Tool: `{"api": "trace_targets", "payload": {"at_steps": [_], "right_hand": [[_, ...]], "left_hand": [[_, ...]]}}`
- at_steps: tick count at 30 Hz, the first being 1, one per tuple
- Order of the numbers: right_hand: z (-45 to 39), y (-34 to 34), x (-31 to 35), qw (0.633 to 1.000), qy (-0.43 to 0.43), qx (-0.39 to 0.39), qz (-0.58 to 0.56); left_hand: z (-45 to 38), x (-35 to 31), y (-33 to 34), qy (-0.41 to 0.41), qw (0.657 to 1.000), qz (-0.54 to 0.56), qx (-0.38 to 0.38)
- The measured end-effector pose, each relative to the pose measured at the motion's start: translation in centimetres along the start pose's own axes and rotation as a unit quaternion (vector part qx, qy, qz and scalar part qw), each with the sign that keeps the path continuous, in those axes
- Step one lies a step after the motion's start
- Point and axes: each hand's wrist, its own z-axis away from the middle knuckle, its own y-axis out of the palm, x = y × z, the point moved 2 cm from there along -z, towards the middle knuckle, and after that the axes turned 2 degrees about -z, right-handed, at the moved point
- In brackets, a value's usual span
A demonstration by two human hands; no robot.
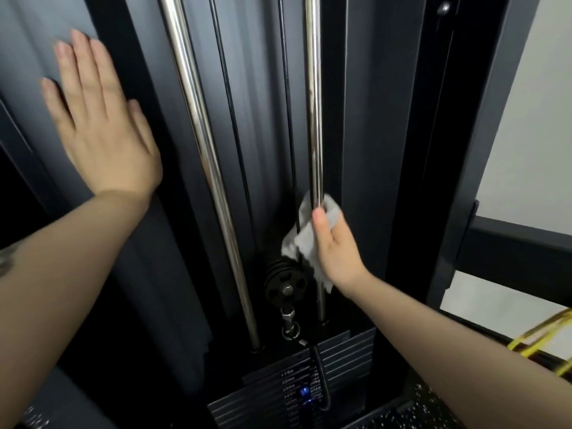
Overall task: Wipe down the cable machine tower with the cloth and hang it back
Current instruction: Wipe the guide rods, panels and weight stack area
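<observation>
The right hand point(335, 246) wraps the white cloth point(301, 239) around the right-hand chrome guide rod point(315, 119) of the cable machine tower point(365, 119), low on the rod and just above the pulley point(286, 281) and the weight stack point(340, 351). To do this pass well, the cloth should stay folded fully round the rod so every side gets wiped, and the stroke should run the rod's whole length in one steady slide, with light pressure. It is wise to keep the loose corner of cloth away from the black cable point(289, 119) just beside it and out of the pulley below.

The right hand's fingers are curled round the rod with the cloth pinched between them and the metal; the thumb point(320, 224) lies along the front, and the fingertips behind the rod are hidden, so how tightly they close is hard to judge. The left hand point(102, 128) is flat and spread, its straight fingers pressed against the dark upright panel point(40, 41) on the left, holding nothing and probably serving as a brace.
</observation>
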Motion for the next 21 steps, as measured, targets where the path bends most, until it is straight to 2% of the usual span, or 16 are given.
{"api": "trace_targets", "payload": {"at_steps": [3,5,8,11,14,17,21], "right_hand": [[-2.9,0.0,3.3,0.998,-0.055,-0.026,0.005],[-2.7,-0.3,3.4,0.997,-0.076,-0.014,0.021],[-0.6,-0.5,-0.6,0.999,-0.047,0.017,-0.008],[2.8,0.0,-4.8,0.998,0.015,0.042,-0.047],[3.7,-0.1,-3.5,0.997,0.030,0.058,-0.034],[0.6,-0.4,-0.3,0.998,-0.033,0.044,-0.031],[0.3,-0.3,-0.9,0.987,-0.066,0.081,-0.122]], "left_hand": [[2.2,-2.6,-2.9,-0.018,0.999,-0.039,0.001],[5.0,-2.6,-3.0,-0.015,0.999,-0.041,0.018],[8.2,-1.7,-2.3,-0.015,0.998,-0.039,0.055],[9.0,-2.0,-2.1,-0.021,0.998,-0.044,0.048],[9.2,-2.2,-1.7,-0.032,0.996,-0.067,0.043],[9.2,-2.3,-1.5,-0.024,0.996,-0.081,0.038],[9.4,-2.2,-1.6,-0.017,0.996,-0.079,0.027]]}}
